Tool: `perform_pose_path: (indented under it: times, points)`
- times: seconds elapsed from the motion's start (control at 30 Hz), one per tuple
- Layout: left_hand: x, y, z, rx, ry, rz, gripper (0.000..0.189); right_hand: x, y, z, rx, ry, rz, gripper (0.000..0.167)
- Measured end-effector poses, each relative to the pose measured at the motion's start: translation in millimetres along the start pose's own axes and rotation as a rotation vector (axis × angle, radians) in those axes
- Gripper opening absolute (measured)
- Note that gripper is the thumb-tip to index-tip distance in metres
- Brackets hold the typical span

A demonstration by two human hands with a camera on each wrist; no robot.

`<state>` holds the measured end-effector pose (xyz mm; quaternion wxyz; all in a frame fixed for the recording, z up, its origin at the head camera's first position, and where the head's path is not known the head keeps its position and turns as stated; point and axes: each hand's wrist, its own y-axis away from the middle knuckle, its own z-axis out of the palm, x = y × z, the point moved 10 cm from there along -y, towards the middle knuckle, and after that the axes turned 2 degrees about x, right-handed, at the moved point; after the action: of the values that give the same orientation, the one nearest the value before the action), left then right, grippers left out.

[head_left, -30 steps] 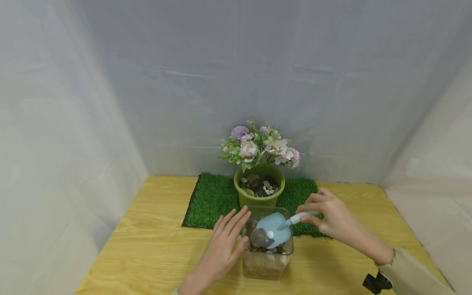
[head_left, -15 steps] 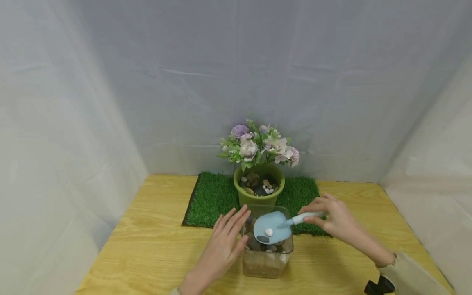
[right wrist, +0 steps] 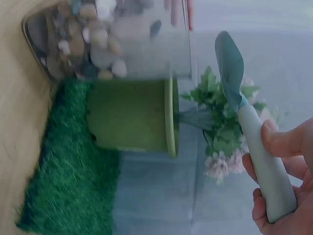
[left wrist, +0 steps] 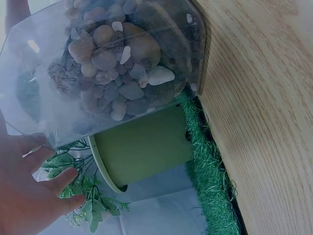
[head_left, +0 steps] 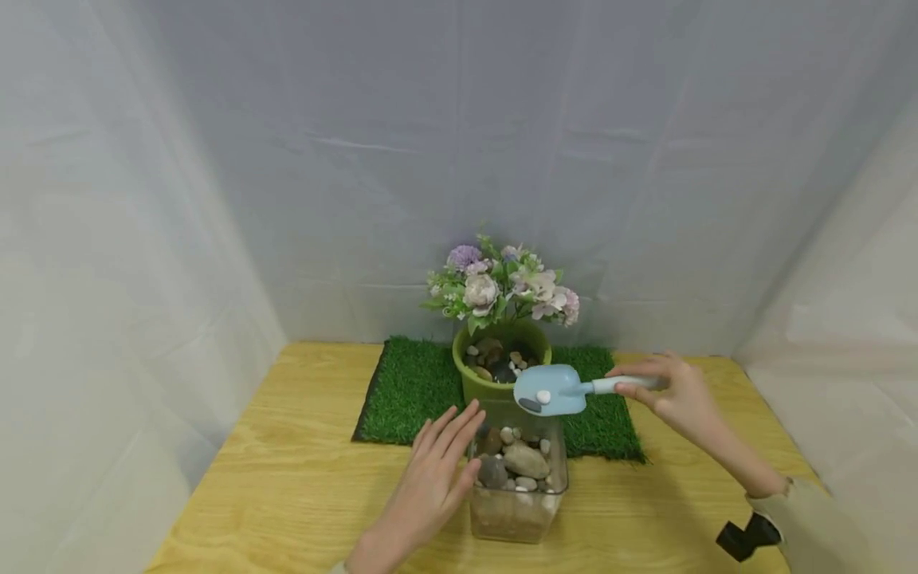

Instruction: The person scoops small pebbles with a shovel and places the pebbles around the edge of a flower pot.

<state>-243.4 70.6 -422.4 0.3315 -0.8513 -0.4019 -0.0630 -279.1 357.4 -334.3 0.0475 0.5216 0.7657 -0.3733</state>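
My right hand [head_left: 677,399] grips the white handle of a light blue trowel [head_left: 566,383]. On its blade lie a white pebble [head_left: 543,397] and a dark grey pebble [head_left: 530,406]. In the head view the blade overlaps the front rim of a green flowerpot [head_left: 495,392] and stands above the back of a clear plastic container [head_left: 512,518]. Stones of mixed sizes [head_left: 526,460] fill part of that container. Against its left side rests my left hand [head_left: 433,470], fingers straight. The right wrist view shows the trowel handle [right wrist: 266,166] wrapped by fingers and thumb.
Pink, white and purple flowers [head_left: 480,293] rise from the pot, which also holds stones. Under the pot lies a green turf mat [head_left: 423,391] on the wooden table [head_left: 287,470]. Pale curtains [head_left: 358,159] enclose the back and sides.
The trowel has risen out of the container and moved back and right, towards the pot, carrying pebbles. A larger grey stone has dropped off the blade. My left hand has stayed put.
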Motion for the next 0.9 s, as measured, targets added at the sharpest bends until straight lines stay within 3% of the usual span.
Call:
perform_pose_path:
  times: [0.33,0.8,0.9]
  points:
    - [-9.4,1.3,-2.0,-0.007,0.01,0.03,0.058,34,-34.3,2,0.055,0.145,0.172,0.022]
    - [-20.3,1.4,-4.6,-0.017,0.041,0.064,0.056,13,-63.5,35,0.272,0.313,-0.006,0.025]
    - [-31.6,0.5,-6.7,-0.031,0.078,0.097,0.056,1,-61.9,43,0.32,0.383,-0.039,0.024]
